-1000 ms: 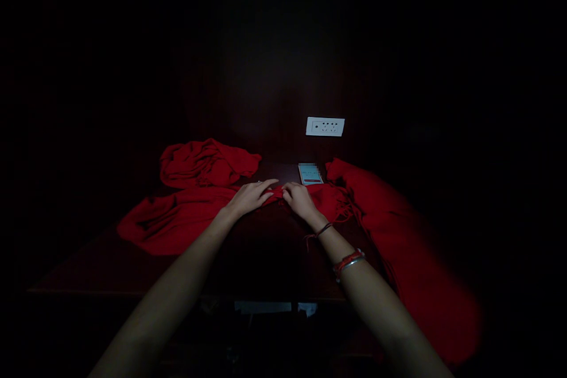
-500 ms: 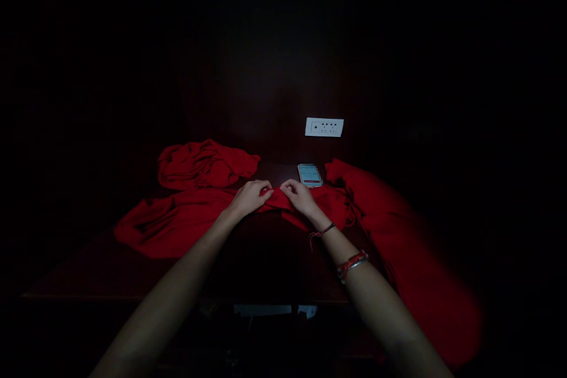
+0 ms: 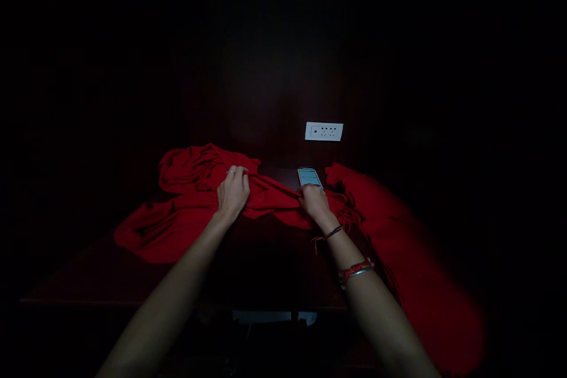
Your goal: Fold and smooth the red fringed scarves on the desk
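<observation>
A red fringed scarf [image 3: 270, 196] is stretched between my two hands above a dark table. My left hand [image 3: 233, 192], with a ring on one finger, is closed on the scarf's upper edge. Closed on the same edge further right is my right hand [image 3: 315, 201], which wears cords and a bangle along the wrist and forearm. The scarf's looser part [image 3: 168, 227] lies bunched to the left, and its fringe [image 3: 349, 218] hangs right of my right hand. My fingertips are partly hidden by the hands and cloth.
Another crumpled red cloth [image 3: 190, 168] lies at the back left. A long red cloth [image 3: 407, 254] runs down the right side. Behind my right hand lies a lit phone [image 3: 309, 177]. A white socket panel [image 3: 324, 132] is on the wall. The table's front edge [image 3: 177, 305] shows.
My hands have moved apart, the left one leftward and slightly up, the right one rightward and down. The scarf's edge between them is now pulled out straight.
</observation>
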`<action>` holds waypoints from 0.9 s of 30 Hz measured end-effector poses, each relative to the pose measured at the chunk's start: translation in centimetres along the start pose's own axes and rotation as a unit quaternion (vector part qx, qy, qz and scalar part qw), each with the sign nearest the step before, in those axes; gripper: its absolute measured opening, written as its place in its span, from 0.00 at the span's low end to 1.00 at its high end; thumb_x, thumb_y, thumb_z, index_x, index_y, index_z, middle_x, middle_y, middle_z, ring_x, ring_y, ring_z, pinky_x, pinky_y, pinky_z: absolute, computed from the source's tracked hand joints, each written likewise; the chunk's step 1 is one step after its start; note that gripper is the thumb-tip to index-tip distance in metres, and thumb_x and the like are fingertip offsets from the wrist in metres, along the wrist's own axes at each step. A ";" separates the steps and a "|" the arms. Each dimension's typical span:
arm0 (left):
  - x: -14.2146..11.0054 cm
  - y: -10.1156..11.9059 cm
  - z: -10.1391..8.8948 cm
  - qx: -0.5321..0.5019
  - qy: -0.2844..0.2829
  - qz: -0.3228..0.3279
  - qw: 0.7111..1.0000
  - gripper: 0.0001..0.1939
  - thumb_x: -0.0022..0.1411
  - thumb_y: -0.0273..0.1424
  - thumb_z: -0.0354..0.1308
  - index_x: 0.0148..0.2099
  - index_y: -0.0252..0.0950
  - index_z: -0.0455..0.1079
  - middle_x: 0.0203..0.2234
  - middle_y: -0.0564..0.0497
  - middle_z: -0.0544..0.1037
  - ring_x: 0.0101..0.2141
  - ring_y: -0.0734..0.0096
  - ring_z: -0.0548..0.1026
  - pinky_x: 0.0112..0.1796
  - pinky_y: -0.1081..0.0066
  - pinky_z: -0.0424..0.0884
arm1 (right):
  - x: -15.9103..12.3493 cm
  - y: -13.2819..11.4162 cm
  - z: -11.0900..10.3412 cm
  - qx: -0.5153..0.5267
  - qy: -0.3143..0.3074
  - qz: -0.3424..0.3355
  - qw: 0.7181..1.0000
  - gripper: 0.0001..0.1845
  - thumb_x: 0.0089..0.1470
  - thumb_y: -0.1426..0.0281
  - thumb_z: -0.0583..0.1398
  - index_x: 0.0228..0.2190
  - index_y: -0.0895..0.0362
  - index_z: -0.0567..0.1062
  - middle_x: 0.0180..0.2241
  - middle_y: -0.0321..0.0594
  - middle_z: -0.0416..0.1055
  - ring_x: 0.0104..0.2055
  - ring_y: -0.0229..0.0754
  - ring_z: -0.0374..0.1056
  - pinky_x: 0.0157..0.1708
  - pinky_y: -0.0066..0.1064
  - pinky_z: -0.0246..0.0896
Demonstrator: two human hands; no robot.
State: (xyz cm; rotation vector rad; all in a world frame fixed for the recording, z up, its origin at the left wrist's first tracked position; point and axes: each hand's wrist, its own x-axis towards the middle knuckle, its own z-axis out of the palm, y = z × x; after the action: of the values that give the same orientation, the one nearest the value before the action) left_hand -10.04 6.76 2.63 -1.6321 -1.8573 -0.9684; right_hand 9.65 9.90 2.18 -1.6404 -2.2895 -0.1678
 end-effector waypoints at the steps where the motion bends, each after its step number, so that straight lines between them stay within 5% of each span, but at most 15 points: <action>1: 0.2 -0.4 0.0 0.006 0.004 -0.020 1.000 0.12 0.58 0.31 0.38 0.41 0.36 0.60 0.36 0.46 0.66 0.35 0.65 0.67 0.32 0.71 0.63 | -0.1 0.0 -0.3 -0.008 0.008 0.016 1.000 0.12 0.47 0.71 0.52 0.35 0.56 0.70 0.37 0.44 0.66 0.40 0.43 0.61 0.36 0.30 0.53; 6: 0.9 -3.7 -0.2 0.033 0.019 -0.126 0.991 0.13 0.58 0.30 0.39 0.42 0.32 0.60 0.37 0.43 0.66 0.33 0.63 0.67 0.29 0.67 0.63 | -0.3 0.2 -1.0 -0.005 0.020 0.034 0.999 0.16 0.45 0.61 0.54 0.36 0.55 0.70 0.38 0.45 0.65 0.42 0.47 0.58 0.36 0.35 0.54; 10: 0.8 -5.9 0.0 0.081 -0.028 -0.190 0.978 0.14 0.56 0.28 0.41 0.41 0.26 0.61 0.36 0.37 0.66 0.34 0.55 0.67 0.28 0.62 0.63 | -0.2 0.8 -0.7 -0.012 0.032 0.058 0.998 0.13 0.48 0.67 0.51 0.33 0.59 0.72 0.39 0.49 0.63 0.42 0.47 0.58 0.36 0.34 0.54; 13: 0.5 -5.1 0.6 0.116 -0.039 -0.115 0.986 0.14 0.52 0.26 0.46 0.42 0.26 0.62 0.39 0.34 0.64 0.39 0.50 0.63 0.33 0.56 0.61 | 0.0 0.7 -0.2 0.026 -0.012 0.012 1.000 0.11 0.47 0.72 0.51 0.29 0.61 0.72 0.38 0.48 0.64 0.41 0.44 0.59 0.37 0.32 0.54; 16: 0.1 -2.9 1.6 0.087 -0.024 0.018 0.996 0.16 0.53 0.27 0.46 0.46 0.30 0.60 0.46 0.36 0.60 0.45 0.53 0.59 0.42 0.56 0.56 | 0.0 -0.2 0.5 0.090 0.037 -0.100 0.990 0.14 0.46 0.71 0.52 0.38 0.58 0.68 0.43 0.44 0.60 0.45 0.42 0.55 0.41 0.31 0.53; 19: -0.4 -1.3 2.8 0.018 -0.123 0.144 0.982 0.17 0.55 0.30 0.44 0.47 0.31 0.60 0.46 0.40 0.62 0.46 0.60 0.60 0.45 0.63 0.55 | -0.1 -1.1 1.5 0.120 0.073 -0.161 0.977 0.30 0.44 0.70 0.55 0.50 0.55 0.54 0.51 0.44 0.50 0.52 0.44 0.47 0.44 0.35 0.50; 23: -1.1 -1.5 3.9 -0.055 -0.311 0.220 0.923 0.26 0.54 0.41 0.45 0.52 0.32 0.55 0.45 0.42 0.65 0.43 0.61 0.64 0.42 0.67 0.60 | 0.0 -1.0 2.7 0.155 0.023 -0.107 0.982 0.38 0.44 0.70 0.55 0.54 0.56 0.43 0.54 0.49 0.43 0.52 0.46 0.47 0.45 0.38 0.49; 27: -0.8 -2.2 4.0 -0.094 -0.315 0.235 0.915 0.25 0.52 0.39 0.49 0.51 0.35 0.57 0.44 0.45 0.67 0.42 0.63 0.65 0.41 0.68 0.60 | 0.5 -0.5 2.9 0.178 0.002 -0.056 0.982 0.39 0.43 0.74 0.54 0.54 0.58 0.42 0.49 0.49 0.54 0.48 0.43 0.55 0.43 0.31 0.52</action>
State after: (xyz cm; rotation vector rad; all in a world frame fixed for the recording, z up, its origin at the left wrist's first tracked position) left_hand -11.65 9.24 -0.98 -2.5827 -1.6104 -0.4406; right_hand 8.49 11.04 -0.32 -1.3305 -2.2495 0.2025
